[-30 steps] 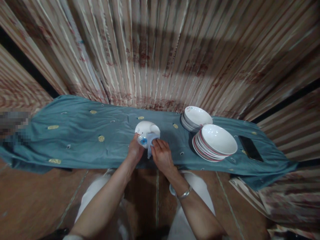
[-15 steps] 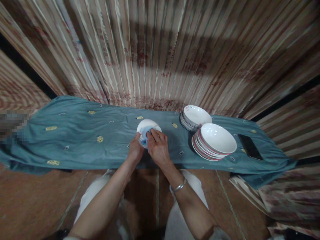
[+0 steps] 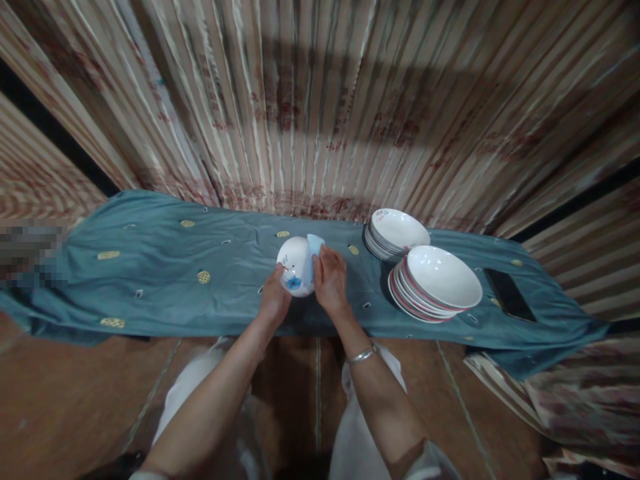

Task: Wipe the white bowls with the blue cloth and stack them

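Observation:
A small white dish with a blue flower [image 3: 294,257] is held over the cloth-covered table. My left hand [image 3: 275,297] grips its near left edge, thumb on top. On the dish's right side, my right hand [image 3: 331,277] is closed on a light blue cloth [image 3: 316,245], pressed at the rim. Part of the dish lies hidden behind the cloth and fingers. To the right stand a stack of white bowls with red edges [image 3: 443,277] and, behind it, a stack of white plates [image 3: 400,230].
A teal tablecloth with yellow pineapple prints [image 3: 165,293] covers the long narrow table. A black phone [image 3: 509,295] lies at the right end. Pleated curtains [image 3: 310,133] hang close behind the table. My knees are below its front edge.
My right hand has moved the cloth from the middle of the dish to its right rim, uncovering the blue flower. My left hand keeps its hold.

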Motion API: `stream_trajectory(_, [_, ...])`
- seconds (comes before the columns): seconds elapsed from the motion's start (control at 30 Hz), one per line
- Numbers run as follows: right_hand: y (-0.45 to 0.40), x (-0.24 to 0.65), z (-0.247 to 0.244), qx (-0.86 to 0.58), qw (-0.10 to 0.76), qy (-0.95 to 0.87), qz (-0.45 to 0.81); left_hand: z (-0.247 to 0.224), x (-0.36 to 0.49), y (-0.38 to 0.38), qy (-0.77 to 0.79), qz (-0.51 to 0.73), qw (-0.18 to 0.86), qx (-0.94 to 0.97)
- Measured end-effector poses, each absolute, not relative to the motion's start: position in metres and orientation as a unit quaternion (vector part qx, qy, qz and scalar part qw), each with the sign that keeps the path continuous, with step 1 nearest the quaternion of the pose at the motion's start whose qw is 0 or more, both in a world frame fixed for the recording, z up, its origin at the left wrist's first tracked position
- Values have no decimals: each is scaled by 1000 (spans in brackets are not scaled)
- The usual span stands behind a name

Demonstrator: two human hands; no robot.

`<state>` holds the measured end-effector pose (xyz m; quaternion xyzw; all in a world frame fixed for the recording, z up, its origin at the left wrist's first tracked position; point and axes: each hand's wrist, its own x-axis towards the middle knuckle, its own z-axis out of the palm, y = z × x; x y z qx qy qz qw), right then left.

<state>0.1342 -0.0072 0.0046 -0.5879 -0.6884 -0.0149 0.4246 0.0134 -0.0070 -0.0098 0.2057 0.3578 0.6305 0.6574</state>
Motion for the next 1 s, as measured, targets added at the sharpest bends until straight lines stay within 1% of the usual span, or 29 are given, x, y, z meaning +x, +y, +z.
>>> stream_trajectory(0.1, [-5, 137, 4, -602, 410, -684, -24, 0, 17, -10, 355, 641, 659, 169])
stream_trajectory(0.3, [-8, 145, 8, -632, 341, -694, -42, 11, 19, -12, 366, 644, 661, 123])
stream_trajectory(0.63, [-22, 157, 7, -652, 295, -694, -86, 10, 20, -10, 367, 646, 658, 122])
stream_trajectory(0.73, [-24, 161, 4, -651, 302, -691, -90, 8, 20, -11, 373, 645, 654, 134])
stream_trajectory(0.83, [-24, 166, -1, -643, 328, -688, -76, 8, 23, -15, 367, 648, 648, 162])
stream_trajectory(1.0, [-18, 178, -6, -655, 392, -646, 22, 9, 28, -21, 381, 639, 627, 231])
